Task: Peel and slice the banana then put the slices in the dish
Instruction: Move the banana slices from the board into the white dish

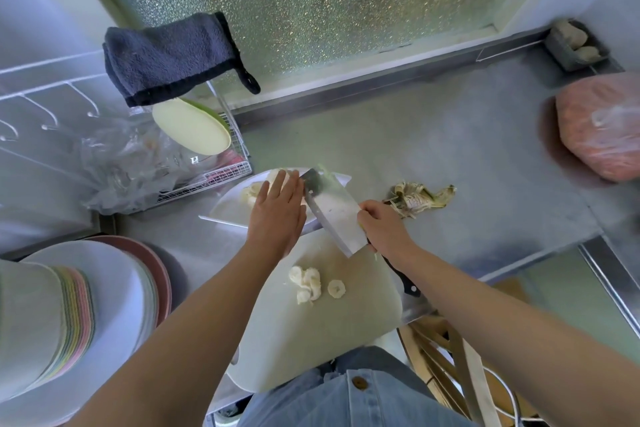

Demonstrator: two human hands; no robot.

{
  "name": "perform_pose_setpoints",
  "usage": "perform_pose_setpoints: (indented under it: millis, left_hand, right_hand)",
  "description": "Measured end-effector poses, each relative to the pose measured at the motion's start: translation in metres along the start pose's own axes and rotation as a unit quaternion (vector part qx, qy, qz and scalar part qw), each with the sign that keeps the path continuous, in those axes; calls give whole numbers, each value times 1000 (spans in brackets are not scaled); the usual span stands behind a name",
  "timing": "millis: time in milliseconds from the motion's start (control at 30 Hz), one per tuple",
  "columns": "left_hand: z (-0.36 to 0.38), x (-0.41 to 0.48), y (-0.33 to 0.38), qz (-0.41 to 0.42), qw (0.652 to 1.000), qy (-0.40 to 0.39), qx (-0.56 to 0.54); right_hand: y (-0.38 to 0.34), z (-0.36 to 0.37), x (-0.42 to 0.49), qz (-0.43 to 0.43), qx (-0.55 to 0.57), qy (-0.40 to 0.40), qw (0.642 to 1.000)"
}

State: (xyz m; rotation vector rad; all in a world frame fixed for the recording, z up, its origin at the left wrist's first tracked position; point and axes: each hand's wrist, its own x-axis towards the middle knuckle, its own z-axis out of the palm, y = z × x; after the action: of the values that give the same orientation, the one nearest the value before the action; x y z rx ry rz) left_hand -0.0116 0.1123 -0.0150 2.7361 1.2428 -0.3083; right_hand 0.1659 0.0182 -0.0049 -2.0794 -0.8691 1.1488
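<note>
R hand point(384, 229), centre frame, fingers curled tight round the handle of a cleaver point(332, 211). Blade is tilted, its far end over the near edge of the white dish point(225, 211), its heel over the top of the cutting board point(311, 329). Black handle end sticks out below the wrist.

L hand point(277, 215) is flat, fingers straight & together, palm down, holding nothing. It hovers over the dish w/ fingertips right beside the blade face; can't tell if they touch it.

Banana: some slices point(251, 194) already in the dish, just left of the L hand, partly hidden by it. A clump of slices point(306, 284) plus one single round point(336, 288) lie on the board, below the hands. Peel point(422, 199) lies on the steel counter point(450, 149), right of the R hand.

Upper left: dark towel point(173, 55) draped over a wire rack point(239, 163), pale oval plate point(194, 126) leaning in it. Lower left: stack of coloured plates point(76, 305). Right edge: pink plastic-wrapped bundle point(602, 128).
</note>
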Motion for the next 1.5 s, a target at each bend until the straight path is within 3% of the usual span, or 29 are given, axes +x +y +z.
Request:
perform_pose_setpoints:
  millis: [167, 300, 433, 800, 1033, 1500]
  left_hand:
    - [4, -14, -8, -34, 999, -8, -24]
    - [1, -29, -2, -35, 992, 98, -76]
    - [10, -56, 15, -41, 985, 128, -112]
    - [54, -126, 71, -197, 965, 51, -163]
    - [65, -145, 89, -251, 955, 31, -156]
    - [75, -154, 91, -241, 952, -8, -188]
  right_hand:
    - [3, -3, 1, 11, 31, 31, 999]
    - [9, -3, -11, 0, 30, 37, 999]
    - [27, 0, -33, -13, 34, 68, 997]
    - [85, 3, -100, -15, -35, 194, 980]
    - [109, 3, -120, 22, -3, 196, 980]
    - [129, 9, -121, 20, -17, 105, 994]
